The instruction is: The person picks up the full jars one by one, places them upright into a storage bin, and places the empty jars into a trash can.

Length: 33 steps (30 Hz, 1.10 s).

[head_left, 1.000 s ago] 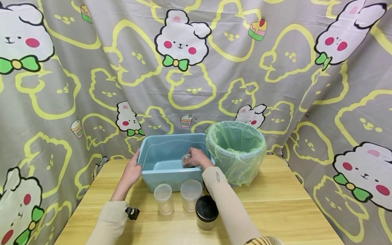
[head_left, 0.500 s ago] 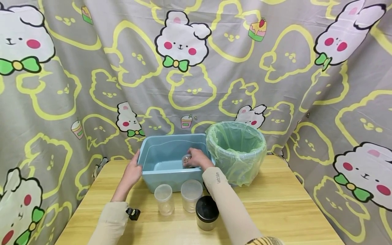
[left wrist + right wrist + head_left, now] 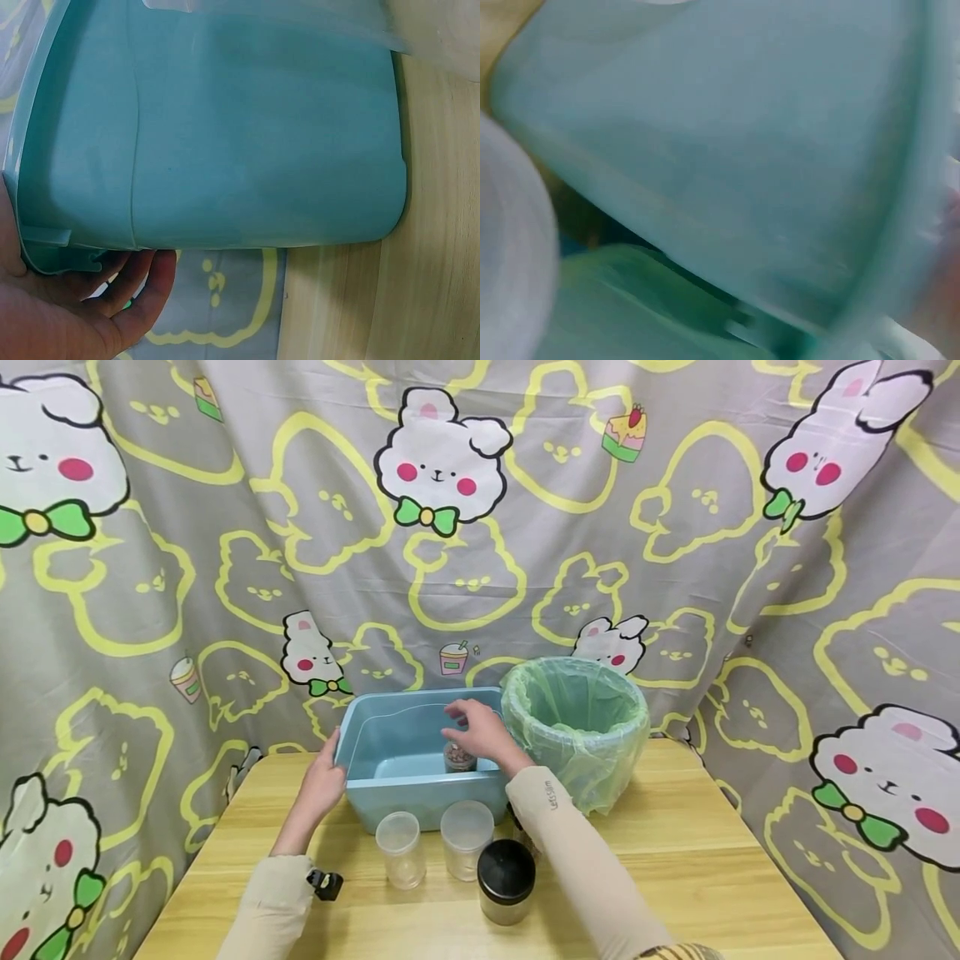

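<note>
My left hand (image 3: 324, 785) grips the left end of a blue plastic tub (image 3: 420, 795). In the left wrist view the fingers (image 3: 156, 292) of that hand hook under the tub's rim, beside its outer wall (image 3: 255, 135). Inside the tub, near its right front corner, a small clear jar (image 3: 459, 758) of brown pieces stands upright. Just above this jar is my right hand (image 3: 483, 731), its fingers loosely bent and apart, holding nothing. The right wrist view is blurred and shows mostly the tub's outer wall (image 3: 697, 142), with a bit of the hand at the right edge.
Right of the tub stands a bin lined with a green bag (image 3: 596, 768). In front are two clear lidded jars (image 3: 401, 856) and a black-lidded jar (image 3: 507, 881). Another item is partly hidden behind the right sleeve (image 3: 577, 852). A patterned curtain (image 3: 480, 585) hangs behind the wooden table (image 3: 712, 860).
My right hand has let go of the jar of brown pieces and risen a little above it, leaving it in the tub. The left hand keeps its hold on the rim.
</note>
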Available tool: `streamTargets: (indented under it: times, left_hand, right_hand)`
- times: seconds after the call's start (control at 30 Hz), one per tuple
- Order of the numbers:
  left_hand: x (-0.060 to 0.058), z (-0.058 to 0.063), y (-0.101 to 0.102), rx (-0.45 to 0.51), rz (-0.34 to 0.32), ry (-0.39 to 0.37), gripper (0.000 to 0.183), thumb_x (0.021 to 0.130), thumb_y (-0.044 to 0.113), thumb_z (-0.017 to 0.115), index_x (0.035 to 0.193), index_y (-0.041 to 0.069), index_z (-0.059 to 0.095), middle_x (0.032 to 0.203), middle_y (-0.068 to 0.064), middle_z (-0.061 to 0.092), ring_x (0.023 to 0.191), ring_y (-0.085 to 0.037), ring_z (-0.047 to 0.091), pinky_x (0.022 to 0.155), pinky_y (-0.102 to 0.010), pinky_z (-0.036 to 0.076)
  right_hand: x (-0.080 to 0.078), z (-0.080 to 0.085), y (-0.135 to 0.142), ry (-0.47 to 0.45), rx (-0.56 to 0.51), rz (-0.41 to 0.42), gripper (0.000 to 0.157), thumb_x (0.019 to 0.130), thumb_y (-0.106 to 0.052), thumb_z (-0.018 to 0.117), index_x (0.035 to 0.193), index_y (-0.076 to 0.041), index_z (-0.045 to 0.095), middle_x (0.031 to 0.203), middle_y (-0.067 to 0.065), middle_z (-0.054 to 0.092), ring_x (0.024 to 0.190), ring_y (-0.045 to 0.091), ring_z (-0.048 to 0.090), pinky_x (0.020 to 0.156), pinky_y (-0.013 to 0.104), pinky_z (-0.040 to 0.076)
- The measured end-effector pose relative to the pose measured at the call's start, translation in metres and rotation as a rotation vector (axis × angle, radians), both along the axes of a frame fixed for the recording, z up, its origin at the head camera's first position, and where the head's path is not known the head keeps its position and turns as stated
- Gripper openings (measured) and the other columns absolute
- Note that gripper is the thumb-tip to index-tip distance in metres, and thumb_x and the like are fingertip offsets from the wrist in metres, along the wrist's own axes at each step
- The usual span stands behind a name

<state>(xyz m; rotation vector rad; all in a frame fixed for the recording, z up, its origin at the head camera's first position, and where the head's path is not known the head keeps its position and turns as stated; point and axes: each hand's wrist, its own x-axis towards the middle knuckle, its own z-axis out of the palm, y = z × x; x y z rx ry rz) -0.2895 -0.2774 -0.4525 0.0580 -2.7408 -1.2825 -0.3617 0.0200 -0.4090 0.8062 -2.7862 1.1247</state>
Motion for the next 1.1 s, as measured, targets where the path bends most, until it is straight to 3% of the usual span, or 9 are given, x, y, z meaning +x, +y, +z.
streamTargets:
  times: [0.23, 0.47, 0.63, 0.87, 1.1]
  left_hand:
    - [-0.001, 0.003, -0.002, 0.002, 0.001, -0.002, 0.080, 0.092, -0.002, 0.032, 0.166, 0.002, 0.003, 0.171, -0.028, 0.009, 0.155, -0.051, 0.016, 0.126, -0.064, 0.016]
    - [-0.002, 0.003, -0.003, 0.007, -0.002, 0.000, 0.081, 0.091, -0.002, 0.033, 0.166, 0.002, 0.003, 0.171, -0.028, 0.009, 0.155, -0.052, 0.016, 0.126, -0.065, 0.015]
    - [0.001, 0.002, -0.005, 0.005, 0.010, -0.009, 0.081, 0.091, -0.003, 0.033, 0.166, 0.002, 0.003, 0.171, -0.028, 0.009, 0.155, -0.052, 0.015, 0.126, -0.064, 0.015]
    - [0.001, 0.000, -0.002, 0.023, 0.002, 0.010, 0.080, 0.091, -0.003, 0.034, 0.165, 0.000, 0.005, 0.170, -0.029, 0.011, 0.154, -0.052, 0.016, 0.126, -0.064, 0.016]
    - [0.000, -0.001, 0.001, 0.029, 0.003, -0.008, 0.080, 0.092, -0.002, 0.033, 0.166, 0.003, 0.003, 0.171, -0.027, 0.009, 0.155, -0.051, 0.015, 0.127, -0.063, 0.015]
  right_hand:
    - [0.032, 0.034, 0.024, -0.034, -0.189, 0.096, 0.041, 0.103, -0.023, 0.066, 0.142, -0.011, 0.060, 0.141, 0.011, 0.062, 0.125, 0.029, 0.064, 0.108, 0.044, 0.052]
    - [0.066, 0.039, 0.065, -0.055, -0.298, 0.128, 0.040, 0.102, -0.022, 0.068, 0.141, -0.015, 0.062, 0.138, 0.006, 0.065, 0.123, 0.024, 0.065, 0.106, 0.041, 0.054]
    - [0.085, 0.022, 0.091, -0.067, -0.339, 0.147, 0.037, 0.102, -0.021, 0.067, 0.138, -0.010, 0.064, 0.131, 0.010, 0.069, 0.119, 0.026, 0.067, 0.102, 0.037, 0.056]
    - [0.099, -0.016, 0.127, -0.090, -0.355, 0.123, 0.037, 0.100, -0.018, 0.069, 0.135, -0.004, 0.065, 0.126, 0.017, 0.071, 0.117, 0.033, 0.068, 0.099, 0.026, 0.055]
    - [0.098, -0.060, 0.148, -0.154, -0.317, 0.142, 0.048, 0.098, -0.019, 0.073, 0.140, 0.001, 0.059, 0.139, 0.020, 0.064, 0.127, 0.046, 0.060, 0.108, 0.047, 0.052]
